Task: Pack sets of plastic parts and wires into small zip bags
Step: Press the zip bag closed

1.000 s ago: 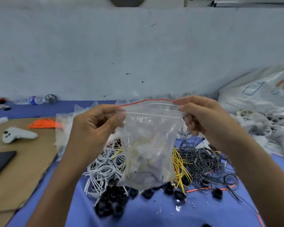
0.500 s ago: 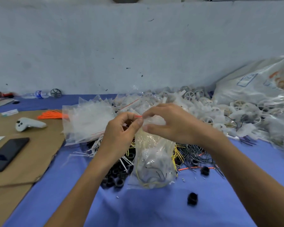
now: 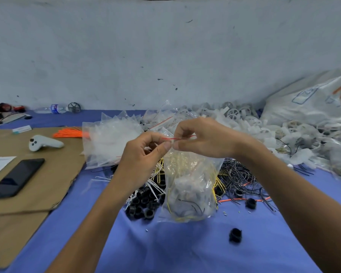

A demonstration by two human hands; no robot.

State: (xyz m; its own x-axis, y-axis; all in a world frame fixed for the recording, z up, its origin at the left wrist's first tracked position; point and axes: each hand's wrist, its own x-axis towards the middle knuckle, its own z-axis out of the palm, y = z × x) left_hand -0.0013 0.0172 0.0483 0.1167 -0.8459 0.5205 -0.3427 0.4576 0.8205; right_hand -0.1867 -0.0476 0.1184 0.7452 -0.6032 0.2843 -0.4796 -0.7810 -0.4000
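A clear zip bag (image 3: 189, 186) with a red strip along its top hangs upright over the blue cloth, filled with white plastic parts and yellow and black wires. My left hand (image 3: 146, 152) pinches the bag's top edge between thumb and forefinger. My right hand (image 3: 203, 138) pinches the same edge just beside it, fingertips nearly touching. Behind and under the bag lie black plastic rings (image 3: 144, 201), white wires (image 3: 152, 186), yellow wires (image 3: 218, 184) and black wires (image 3: 238, 174).
A stack of empty zip bags (image 3: 110, 142) lies left of my hands. White plastic wheels (image 3: 244, 123) and a large white sack (image 3: 313, 101) fill the right. Cardboard (image 3: 47, 174) at left carries a phone (image 3: 16, 178), a white controller (image 3: 43, 143) and orange wires (image 3: 69, 133). One loose black ring (image 3: 235, 235) sits near the front.
A second ago my hands held the bag's mouth stretched wide apart. They have come together at the middle of the top edge, and the bag has dropped lower toward the cloth.
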